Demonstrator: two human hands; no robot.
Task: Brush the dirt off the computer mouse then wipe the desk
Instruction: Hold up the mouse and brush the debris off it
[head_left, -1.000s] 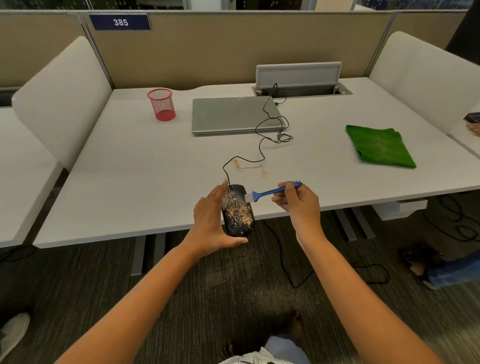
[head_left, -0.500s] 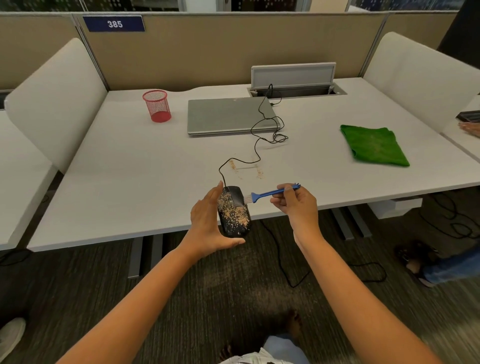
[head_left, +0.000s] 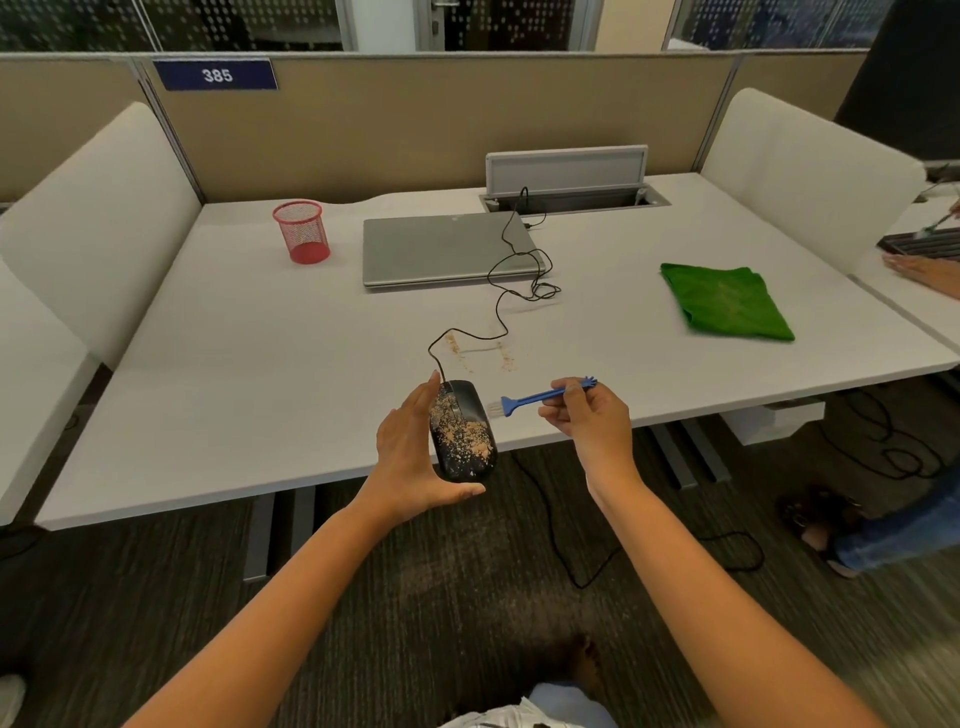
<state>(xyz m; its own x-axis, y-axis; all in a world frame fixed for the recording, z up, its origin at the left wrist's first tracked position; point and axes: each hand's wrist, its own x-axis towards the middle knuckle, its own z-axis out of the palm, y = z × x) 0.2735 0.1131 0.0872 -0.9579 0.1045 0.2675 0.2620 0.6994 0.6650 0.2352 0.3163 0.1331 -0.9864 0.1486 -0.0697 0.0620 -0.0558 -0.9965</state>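
Observation:
My left hand grips a black wired computer mouse at the front edge of the white desk. Brown crumbs of dirt cover the mouse's top. My right hand pinches a small blue brush by its handle, and the white bristles sit just right of the mouse's front. Two streaks of brown dirt lie on the desk just beyond the mouse. A folded green cloth rests on the right part of the desk.
A closed grey laptop lies at the back centre, with the mouse cable looping beside it. A red mesh cup stands at the back left. Another person's hand and legs show at the right.
The brush bristles have drawn slightly away from the mouse's front to the right. The camera has tilted up a little. Both hands keep their hold.

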